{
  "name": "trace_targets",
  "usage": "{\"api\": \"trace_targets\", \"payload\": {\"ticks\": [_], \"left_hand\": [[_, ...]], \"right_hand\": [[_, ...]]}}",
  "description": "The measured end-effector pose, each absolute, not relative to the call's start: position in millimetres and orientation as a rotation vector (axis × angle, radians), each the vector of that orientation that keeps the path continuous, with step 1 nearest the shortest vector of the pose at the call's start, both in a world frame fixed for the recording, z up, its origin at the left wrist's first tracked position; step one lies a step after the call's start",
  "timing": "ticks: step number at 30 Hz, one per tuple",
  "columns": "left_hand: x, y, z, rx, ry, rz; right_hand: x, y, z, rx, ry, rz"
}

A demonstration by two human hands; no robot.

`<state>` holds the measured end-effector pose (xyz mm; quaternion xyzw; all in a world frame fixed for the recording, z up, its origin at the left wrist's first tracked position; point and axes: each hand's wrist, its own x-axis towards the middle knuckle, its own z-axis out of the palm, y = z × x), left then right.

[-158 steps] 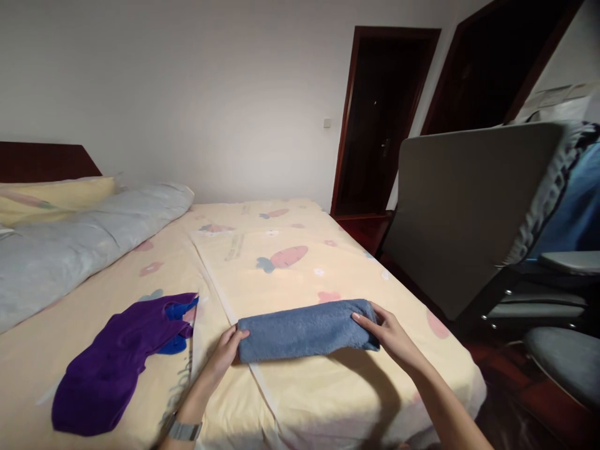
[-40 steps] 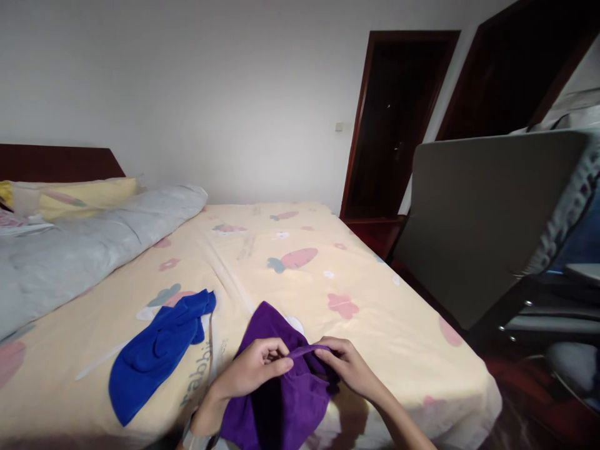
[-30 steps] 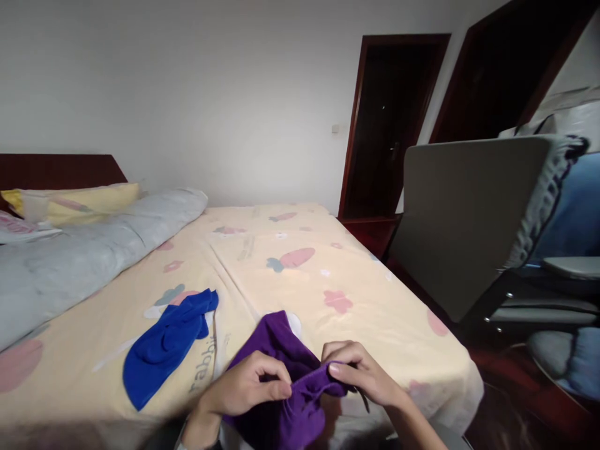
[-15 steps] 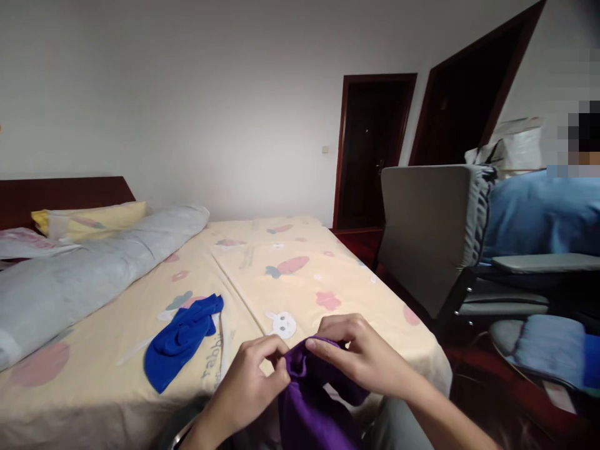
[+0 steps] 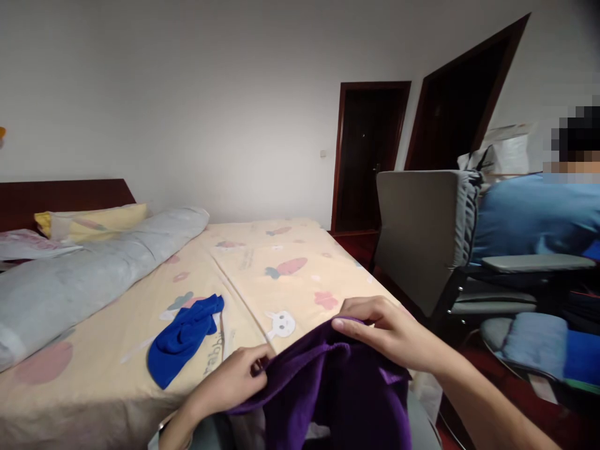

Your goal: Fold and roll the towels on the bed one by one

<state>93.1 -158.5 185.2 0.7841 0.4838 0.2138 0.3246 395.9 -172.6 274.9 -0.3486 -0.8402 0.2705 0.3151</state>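
A purple cloth point(image 5: 337, 387) hangs between my two hands over my lap, its upper edge stretched and its folds falling below. My left hand point(image 5: 234, 381) pinches the edge at the left. At the upper right of the same edge, my right hand point(image 5: 384, 328) grips it between thumb and fingers. A crumpled blue cloth point(image 5: 182, 340) lies on the bed point(image 5: 262, 244), to the left of my hands.
A long grey roll point(image 5: 94, 275) lies across the bed's left side, beside a yellow pillow point(image 5: 98, 223). At the right, a person in blue point(image 5: 529, 215) sits in a grey chair point(image 5: 417, 231). Folded cloths point(image 5: 537, 344) rest on a round seat below.
My hands have moved apart, the left one left and down, the right one right and up. Between them the purple cloth has spread wider.
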Motion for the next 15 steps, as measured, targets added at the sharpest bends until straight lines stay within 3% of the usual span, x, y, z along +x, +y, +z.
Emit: {"api": "trace_targets", "payload": {"ticks": [8,15], "left_hand": [[14,-150,221,2.148,1.566,1.144],[16,-164,248,2.182,1.691,1.522]], "right_hand": [[436,-159,270,-1.171,-2.35,0.379],[454,-165,267,-1.191,-2.355,0.241]]}}
